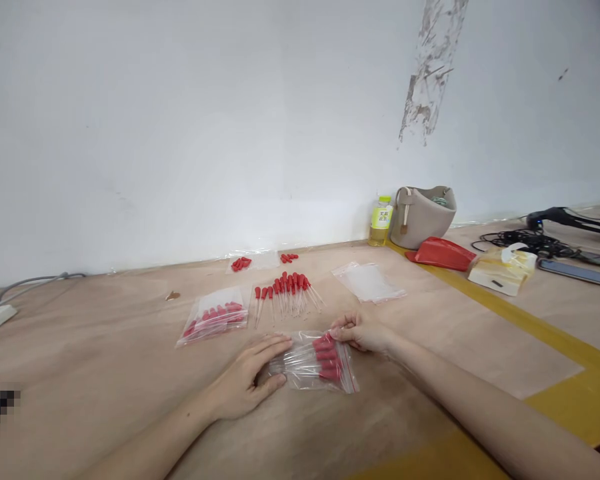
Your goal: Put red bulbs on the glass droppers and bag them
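A clear zip bag lies flat in front of me, with several glass droppers with red rubber bulbs inside, bulbs toward the zip edge on the right. My right hand pinches the bag's upper right corner between thumb and fingers. At the bag's left end rests my left hand, its fingers stretched and thumb apart, touching the plastic. Just behind the bag, loose red-bulbed droppers are spread in a row. To their left sits a filled zip bag with more red bulbs showing.
Flat empty bags lie to the right of the droppers. Loose red bulbs are near the wall. Along the right stand a tea bottle, a grey pouch, a red packet, a yellow-white packet and black cables.
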